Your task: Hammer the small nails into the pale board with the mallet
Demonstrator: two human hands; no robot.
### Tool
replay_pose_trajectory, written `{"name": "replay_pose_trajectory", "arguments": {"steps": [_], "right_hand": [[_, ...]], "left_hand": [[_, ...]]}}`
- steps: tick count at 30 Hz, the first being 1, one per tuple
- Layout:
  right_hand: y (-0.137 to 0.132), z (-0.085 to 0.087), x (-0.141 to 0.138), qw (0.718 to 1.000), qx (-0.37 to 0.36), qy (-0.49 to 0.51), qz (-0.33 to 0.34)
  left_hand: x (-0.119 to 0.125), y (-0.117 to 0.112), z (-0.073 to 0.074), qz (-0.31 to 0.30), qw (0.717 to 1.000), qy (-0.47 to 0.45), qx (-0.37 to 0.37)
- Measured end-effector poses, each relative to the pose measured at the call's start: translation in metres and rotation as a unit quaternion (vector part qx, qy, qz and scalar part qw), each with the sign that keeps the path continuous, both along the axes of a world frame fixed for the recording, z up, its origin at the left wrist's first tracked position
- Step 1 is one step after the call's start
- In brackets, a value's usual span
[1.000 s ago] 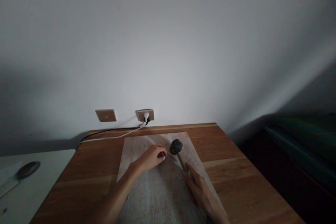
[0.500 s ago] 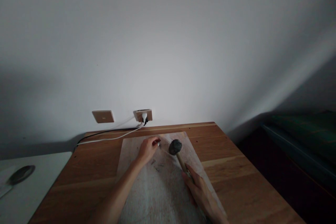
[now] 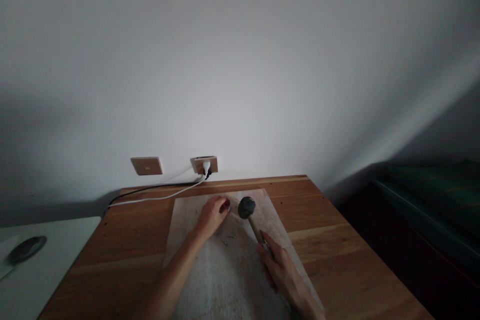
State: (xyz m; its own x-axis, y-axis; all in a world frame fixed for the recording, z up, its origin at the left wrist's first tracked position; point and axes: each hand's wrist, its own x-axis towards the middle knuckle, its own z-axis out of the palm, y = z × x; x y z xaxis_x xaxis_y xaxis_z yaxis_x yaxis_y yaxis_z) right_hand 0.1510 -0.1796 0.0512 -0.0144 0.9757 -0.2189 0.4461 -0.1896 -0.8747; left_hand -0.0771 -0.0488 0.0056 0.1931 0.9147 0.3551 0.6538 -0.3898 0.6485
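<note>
My right hand (image 3: pixel 279 262) is wrapped round the wooden handle of a rubber mallet (image 3: pixel 246 208), whose round black head is over the upper right of a pale wooden board (image 3: pixel 210 285). Close to the left of that head, my left hand (image 3: pixel 213 215) is closed in a pinch near the board's far end. A tiny light-coloured piece shows at its fingertips, too small to name. Several small thin metal pieces (image 3: pixel 230 236), looking like nails, lie loose on the board below the left hand.
The board rests on a brown wooden table (image 3: pixel 337 250) against a wall. A white cable (image 3: pixel 157 198) and a black one run from a wall socket (image 3: pixel 212 164) along the table's back left. A white surface (image 3: pixel 63 255) with a dark oval object (image 3: pixel 28 250) is at left.
The mallet head has shifted slightly left, nearer my left hand. My left hand has moved a little right, and its fingers now cover more of the small piece.
</note>
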Motion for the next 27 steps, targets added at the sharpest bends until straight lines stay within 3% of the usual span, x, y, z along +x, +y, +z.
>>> {"name": "replay_pose_trajectory", "arguments": {"steps": [3,9,17,27], "right_hand": [[0.014,0.004,-0.011,0.999,-0.019,0.036,0.025],[0.036,0.005,-0.026,0.996,0.009,0.051,0.068],[0.037,-0.002,-0.031,0.998,-0.006,0.034,0.06],[0.035,0.004,-0.033,0.998,0.001,-0.019,0.063]], "left_hand": [[-0.001,0.001,-0.001,0.001,1.0,-0.015,-0.017],[-0.001,0.001,-0.002,0.019,0.996,-0.048,-0.07],[-0.001,0.001,-0.004,0.039,0.996,-0.037,-0.071],[-0.002,0.0,-0.002,0.028,0.998,-0.027,-0.054]]}}
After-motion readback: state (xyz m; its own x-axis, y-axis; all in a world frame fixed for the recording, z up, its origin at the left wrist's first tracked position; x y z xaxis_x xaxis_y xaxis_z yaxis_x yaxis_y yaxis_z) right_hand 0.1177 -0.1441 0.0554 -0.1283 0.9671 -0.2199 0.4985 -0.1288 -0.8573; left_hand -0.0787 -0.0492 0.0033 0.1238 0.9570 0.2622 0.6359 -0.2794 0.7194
